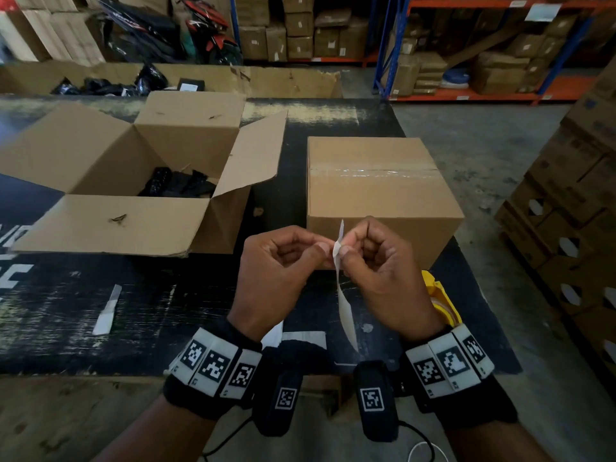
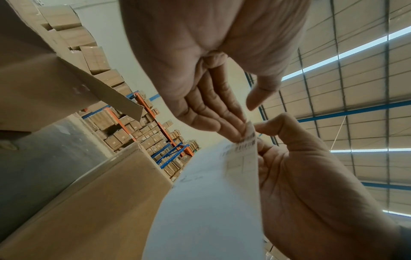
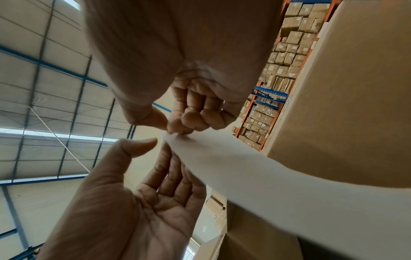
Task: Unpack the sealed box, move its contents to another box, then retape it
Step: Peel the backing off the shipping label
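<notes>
Left hand: left hand point(image 1: 280, 275) raised over the near edge of the table, fingers curled, thumb and fingertips meeting the upper end of a white label sheet point(image 1: 343, 295). The left wrist view shows the fingers lying along the sheet's top corner; whether the thumb closes on it I cannot tell for sure.
Right hand: right hand point(image 1: 383, 275) just beside the left, knuckles bent, thumb and forefinger pinching the same upper end of the sheet.
Label sheet: held edge-on to the head camera, hanging down between the two wrists, lower end curling. Barcodes and ruled boxes show on one face near the top in the left wrist view; the other face is plain.
Sealed box: closed cardboard box point(image 1: 380, 195) on the table right of centre, directly beyond the hands, a band of clear tape point(image 1: 373, 173) across its top seam.
Open box: second cardboard box point(image 1: 133, 181) to the left, all four flaps spread, black packets point(image 1: 180, 185) lying in its far right corner.
Table: dark scuffed table point(image 1: 100, 311).
Cutter: white knife-like tool point(image 1: 107, 310) lying flat on the table, well left of the hands.
Tape dispenser: yellow tape dispenser point(image 1: 440, 298) on the table, partly hidden behind the right wrist.
Background: shelving racks point(image 1: 483, 45) stacked with cartons.
</notes>
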The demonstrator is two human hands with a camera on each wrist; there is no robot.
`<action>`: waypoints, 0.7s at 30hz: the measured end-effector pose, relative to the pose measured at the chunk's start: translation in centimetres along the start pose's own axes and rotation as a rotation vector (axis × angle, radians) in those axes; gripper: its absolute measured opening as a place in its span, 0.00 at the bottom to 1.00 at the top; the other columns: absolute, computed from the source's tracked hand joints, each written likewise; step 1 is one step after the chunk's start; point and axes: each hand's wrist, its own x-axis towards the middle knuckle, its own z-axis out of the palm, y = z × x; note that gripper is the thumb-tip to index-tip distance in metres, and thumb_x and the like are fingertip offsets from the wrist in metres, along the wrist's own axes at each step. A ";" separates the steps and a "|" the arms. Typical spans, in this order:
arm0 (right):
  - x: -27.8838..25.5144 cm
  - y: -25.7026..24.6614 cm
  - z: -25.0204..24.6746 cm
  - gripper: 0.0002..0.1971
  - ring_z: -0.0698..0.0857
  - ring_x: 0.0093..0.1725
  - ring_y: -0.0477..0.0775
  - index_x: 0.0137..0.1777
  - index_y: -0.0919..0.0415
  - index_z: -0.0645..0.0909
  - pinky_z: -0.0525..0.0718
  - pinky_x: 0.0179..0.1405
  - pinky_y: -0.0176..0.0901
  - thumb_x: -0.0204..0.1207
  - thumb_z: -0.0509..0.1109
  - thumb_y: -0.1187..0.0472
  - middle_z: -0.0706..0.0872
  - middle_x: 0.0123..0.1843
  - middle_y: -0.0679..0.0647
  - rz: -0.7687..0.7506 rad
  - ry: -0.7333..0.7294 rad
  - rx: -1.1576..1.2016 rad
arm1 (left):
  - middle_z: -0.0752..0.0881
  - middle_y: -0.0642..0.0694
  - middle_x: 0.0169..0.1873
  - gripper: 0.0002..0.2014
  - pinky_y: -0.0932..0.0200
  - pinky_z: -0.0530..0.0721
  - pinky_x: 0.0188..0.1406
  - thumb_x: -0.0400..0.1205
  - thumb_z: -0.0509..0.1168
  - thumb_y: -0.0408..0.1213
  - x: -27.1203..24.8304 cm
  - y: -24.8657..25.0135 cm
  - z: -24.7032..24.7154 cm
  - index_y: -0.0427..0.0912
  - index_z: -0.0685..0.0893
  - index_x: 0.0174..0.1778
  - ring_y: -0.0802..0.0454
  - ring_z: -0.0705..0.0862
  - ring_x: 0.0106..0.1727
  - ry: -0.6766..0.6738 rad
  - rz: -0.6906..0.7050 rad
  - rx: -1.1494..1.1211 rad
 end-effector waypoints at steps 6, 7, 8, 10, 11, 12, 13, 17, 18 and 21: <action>-0.1 0.1 -0.5 0.03 0.81 0.31 0.50 0.43 0.67 0.80 0.82 0.33 0.38 0.78 0.69 0.68 0.85 0.34 0.60 0.070 -0.062 0.055 | 0.94 0.46 0.39 0.04 0.64 0.90 0.43 0.79 0.74 0.29 -0.2 0.2 -0.3 0.33 0.92 0.47 0.52 0.94 0.40 0.010 -0.030 0.020; -0.1 0.2 -0.5 0.03 0.82 0.30 0.49 0.43 0.69 0.79 0.82 0.33 0.37 0.79 0.67 0.72 0.86 0.33 0.60 0.097 -0.059 0.072 | 0.94 0.48 0.38 0.03 0.68 0.89 0.41 0.80 0.73 0.27 -0.2 0.2 -0.3 0.33 0.91 0.46 0.55 0.93 0.39 0.016 -0.034 0.019; -0.2 0.3 -0.5 0.04 0.82 0.30 0.49 0.43 0.71 0.78 0.83 0.32 0.37 0.79 0.65 0.73 0.87 0.33 0.61 0.122 -0.050 0.095 | 0.94 0.50 0.37 0.02 0.70 0.88 0.40 0.80 0.73 0.26 -0.2 0.2 -0.2 0.33 0.91 0.46 0.57 0.93 0.38 0.024 -0.041 0.018; -0.2 0.4 -0.4 0.04 0.83 0.30 0.52 0.42 0.69 0.77 0.83 0.33 0.41 0.78 0.62 0.71 0.88 0.32 0.60 0.168 -0.020 0.145 | 0.93 0.52 0.35 0.03 0.72 0.86 0.37 0.81 0.72 0.24 -0.2 0.2 -0.2 0.31 0.91 0.45 0.60 0.92 0.36 0.042 -0.060 0.004; -0.2 0.4 -0.3 0.05 0.84 0.30 0.54 0.42 0.67 0.77 0.83 0.33 0.44 0.77 0.62 0.69 0.88 0.33 0.61 0.189 -0.006 0.164 | 0.93 0.52 0.34 0.03 0.72 0.86 0.37 0.81 0.72 0.23 -0.3 0.2 -0.1 0.31 0.91 0.45 0.60 0.92 0.36 0.050 -0.068 0.000; -0.2 0.5 -0.2 0.05 0.84 0.31 0.57 0.42 0.66 0.77 0.83 0.35 0.46 0.77 0.61 0.69 0.89 0.34 0.62 0.208 0.004 0.185 | 0.93 0.51 0.34 0.02 0.71 0.86 0.37 0.81 0.72 0.24 -0.3 0.1 -0.1 0.31 0.91 0.45 0.60 0.92 0.35 0.059 -0.072 0.004; -0.2 0.5 -0.1 0.05 0.83 0.32 0.59 0.43 0.66 0.78 0.83 0.35 0.47 0.77 0.61 0.68 0.89 0.35 0.63 0.227 0.009 0.212 | 0.93 0.50 0.34 0.02 0.71 0.86 0.37 0.81 0.72 0.24 -0.3 0.1 0.0 0.31 0.91 0.45 0.59 0.92 0.35 0.069 -0.072 0.012; -0.3 0.8 -0.2 0.11 0.83 0.35 0.62 0.49 0.70 0.80 0.82 0.37 0.49 0.78 0.67 0.59 0.88 0.38 0.67 0.260 0.005 0.280 | 0.94 0.47 0.37 0.02 0.69 0.87 0.40 0.81 0.74 0.28 -0.6 -0.3 -0.1 0.35 0.92 0.46 0.56 0.93 0.38 0.093 -0.058 0.062; -0.4 0.7 -0.2 0.15 0.84 0.36 0.60 0.50 0.72 0.81 0.83 0.38 0.48 0.77 0.71 0.56 0.88 0.38 0.67 0.255 0.000 0.247 | 0.94 0.47 0.37 0.02 0.68 0.88 0.41 0.80 0.74 0.28 -0.6 -0.3 -0.1 0.35 0.92 0.46 0.55 0.93 0.39 0.089 -0.054 0.071; -0.4 0.7 -0.1 0.13 0.87 0.36 0.52 0.49 0.72 0.82 0.86 0.38 0.41 0.77 0.77 0.61 0.90 0.39 0.63 0.234 0.000 0.122 | 0.94 0.47 0.38 0.03 0.67 0.88 0.41 0.81 0.74 0.29 -0.7 -0.3 -0.1 0.35 0.92 0.47 0.54 0.93 0.40 0.084 -0.050 0.079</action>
